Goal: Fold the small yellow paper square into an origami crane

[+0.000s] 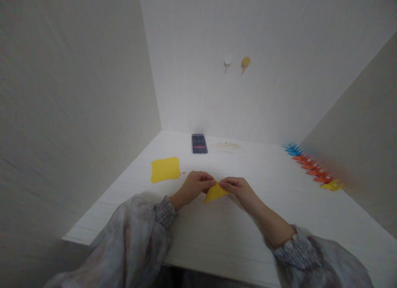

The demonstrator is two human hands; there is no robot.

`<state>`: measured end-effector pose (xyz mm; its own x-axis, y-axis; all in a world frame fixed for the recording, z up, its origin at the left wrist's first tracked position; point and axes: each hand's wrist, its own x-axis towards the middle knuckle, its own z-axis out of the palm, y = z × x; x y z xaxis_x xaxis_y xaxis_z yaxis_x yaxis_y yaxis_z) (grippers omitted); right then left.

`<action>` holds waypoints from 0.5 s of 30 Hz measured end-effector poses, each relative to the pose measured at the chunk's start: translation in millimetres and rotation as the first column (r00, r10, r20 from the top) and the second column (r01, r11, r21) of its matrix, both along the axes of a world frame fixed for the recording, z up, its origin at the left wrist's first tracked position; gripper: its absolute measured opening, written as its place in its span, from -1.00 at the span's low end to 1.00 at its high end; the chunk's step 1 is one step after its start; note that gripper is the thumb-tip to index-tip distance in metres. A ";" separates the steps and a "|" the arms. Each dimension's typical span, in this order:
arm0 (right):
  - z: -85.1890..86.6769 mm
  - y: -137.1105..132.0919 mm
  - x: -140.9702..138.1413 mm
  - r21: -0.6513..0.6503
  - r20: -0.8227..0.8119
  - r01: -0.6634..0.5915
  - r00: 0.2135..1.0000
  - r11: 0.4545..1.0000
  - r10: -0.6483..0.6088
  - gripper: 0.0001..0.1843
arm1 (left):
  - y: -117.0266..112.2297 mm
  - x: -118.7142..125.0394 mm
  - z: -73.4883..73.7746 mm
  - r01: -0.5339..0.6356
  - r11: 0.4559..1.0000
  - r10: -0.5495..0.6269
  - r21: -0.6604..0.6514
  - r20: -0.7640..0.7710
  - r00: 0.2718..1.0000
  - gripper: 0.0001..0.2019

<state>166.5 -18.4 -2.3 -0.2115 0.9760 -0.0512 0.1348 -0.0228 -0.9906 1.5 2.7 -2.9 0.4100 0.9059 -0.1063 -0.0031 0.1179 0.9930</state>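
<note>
A yellow paper folded into a triangle (pixel 214 193) is held between both hands just above the white table (pixel 217 238). My left hand (pixel 194 185) pinches its upper left corner, fingers closed. My right hand (pixel 238 188) pinches the upper right edge, fingers closed too. A stack of flat yellow paper sheets (pixel 165 169) lies on the table to the left of my left hand.
A row of folded paper figures, blue (pixel 292 149), orange (pixel 313 168) and yellow (pixel 331 185), lines the right wall. A dark blurred object (pixel 199 143) stands at the back of the table. Two hooks (pixel 237 63) hang on the back wall. Walls close in the left, back and right sides.
</note>
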 end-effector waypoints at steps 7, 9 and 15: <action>1.8 0.5 2.4 0.019 0.033 0.026 0.999 0.999 -0.027 -0.81 | 1.2 0.0 -0.8 -0.005 1.000 0.005 0.003 -0.016 1.000 -0.80; 2.1 0.4 3.0 0.031 0.058 0.021 0.998 0.999 -0.023 -0.81 | 0.7 -0.3 0.1 0.004 1.000 -0.003 0.018 -0.033 0.999 -0.80; 1.4 0.0 2.0 0.031 0.066 0.008 0.998 0.999 -0.010 -0.80 | 0.7 -0.6 0.0 0.019 1.000 -0.018 0.013 -0.059 0.998 -0.81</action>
